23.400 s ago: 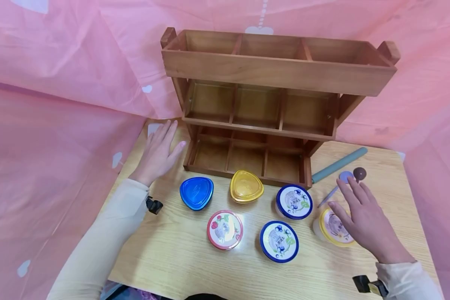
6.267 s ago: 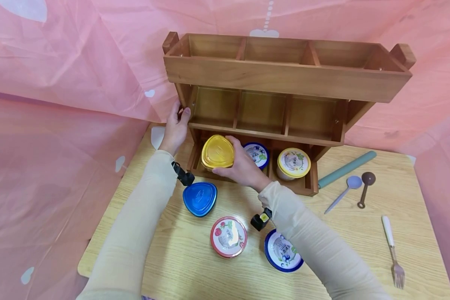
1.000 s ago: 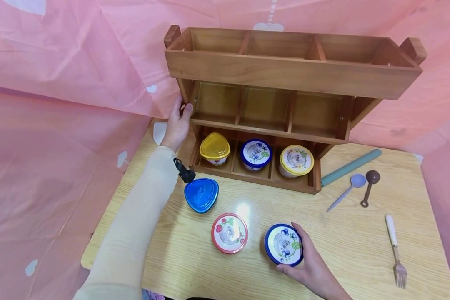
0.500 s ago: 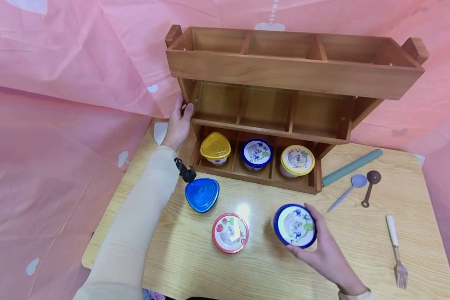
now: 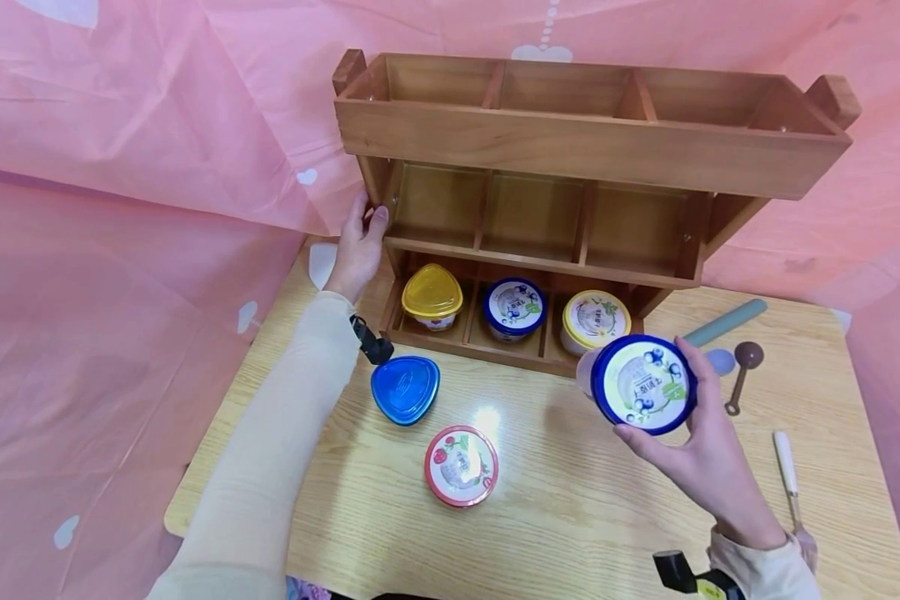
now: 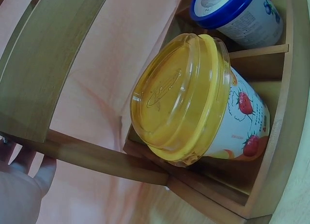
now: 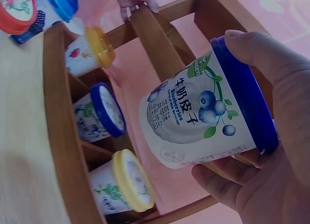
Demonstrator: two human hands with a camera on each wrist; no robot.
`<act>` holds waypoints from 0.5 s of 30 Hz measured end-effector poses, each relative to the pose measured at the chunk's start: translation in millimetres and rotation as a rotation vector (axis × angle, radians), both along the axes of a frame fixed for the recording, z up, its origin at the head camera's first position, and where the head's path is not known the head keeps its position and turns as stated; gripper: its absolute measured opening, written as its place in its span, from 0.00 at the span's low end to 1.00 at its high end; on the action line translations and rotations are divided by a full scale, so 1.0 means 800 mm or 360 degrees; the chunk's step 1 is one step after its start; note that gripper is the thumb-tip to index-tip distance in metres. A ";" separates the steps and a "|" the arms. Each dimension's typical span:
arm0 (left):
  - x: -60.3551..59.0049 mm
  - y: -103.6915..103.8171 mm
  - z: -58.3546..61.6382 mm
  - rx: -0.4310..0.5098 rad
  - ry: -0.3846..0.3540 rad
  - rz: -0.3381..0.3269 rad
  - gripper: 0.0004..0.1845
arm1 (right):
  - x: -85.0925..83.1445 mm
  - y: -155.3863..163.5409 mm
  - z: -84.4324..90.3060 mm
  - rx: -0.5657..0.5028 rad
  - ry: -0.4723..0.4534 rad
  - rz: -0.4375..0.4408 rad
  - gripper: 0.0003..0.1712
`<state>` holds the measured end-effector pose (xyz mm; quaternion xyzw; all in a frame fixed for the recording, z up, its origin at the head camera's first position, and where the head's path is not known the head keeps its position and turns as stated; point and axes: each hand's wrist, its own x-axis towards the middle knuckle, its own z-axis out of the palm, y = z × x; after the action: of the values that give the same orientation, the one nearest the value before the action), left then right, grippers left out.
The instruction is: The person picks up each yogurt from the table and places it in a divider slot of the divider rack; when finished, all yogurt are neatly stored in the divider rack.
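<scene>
My right hand [image 5: 701, 450] grips a blue-lidded blueberry yogurt cup [image 5: 641, 384] [image 7: 208, 120], lifted off the table and tilted, in front of the right end of a three-tier wooden rack [image 5: 585, 150]. My left hand [image 5: 358, 242] [image 6: 22, 185] holds the rack's left upright. The bottom tier holds a yellow-lidded strawberry cup [image 5: 431, 296] [image 6: 193, 108], a blue-lidded cup [image 5: 514, 307] [image 7: 101, 115] and a yellow-rimmed cup [image 5: 591, 318] [image 7: 123, 183]. The middle and top tiers hold nothing.
On the wooden table [image 5: 555, 517] stand a blue-lidded triangular cup [image 5: 405, 389] and a red-lidded cup [image 5: 461, 465]. At the right lie a teal roller [image 5: 727, 321], two small spoons [image 5: 742, 367] and a fork [image 5: 787, 475]. Pink sheeting [image 5: 120, 208] surrounds the table.
My right hand has lifted the blueberry cup off the table and carried it up and right, toward the rack. The left hand has stayed on the upright.
</scene>
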<state>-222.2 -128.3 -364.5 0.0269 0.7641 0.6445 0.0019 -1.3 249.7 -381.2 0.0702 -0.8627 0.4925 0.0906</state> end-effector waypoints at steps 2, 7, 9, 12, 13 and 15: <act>0.001 0.001 0.001 -0.0001 -0.0006 0.0000 0.28 | -0.005 0.001 0.005 0.0004 0.0013 -0.0018 0.72; 0.002 0.001 0.002 -0.0024 -0.0034 0.0007 0.29 | -0.025 0.005 0.024 -0.0034 0.0049 -0.0072 0.70; 0.002 0.001 0.002 -0.0040 -0.0045 0.0009 0.29 | -0.035 0.006 0.032 -0.0049 0.0047 -0.0097 0.69; 0.002 0.001 0.002 -0.0055 -0.0052 0.0007 0.29 | -0.052 0.007 0.042 -0.0059 0.0034 -0.0124 0.68; 0.002 0.001 0.002 -0.0055 -0.0050 0.0006 0.29 | -0.057 0.008 0.045 -0.0060 0.0031 -0.0125 0.67; 0.002 0.001 0.003 -0.0065 -0.0056 0.0006 0.29 | -0.067 0.008 0.050 -0.0066 0.0028 -0.0125 0.67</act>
<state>-220.8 -127.6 -362.2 0.0142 0.7771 0.6290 0.0148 -54.5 255.8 -340.9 0.0387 -0.8535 0.5059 0.1188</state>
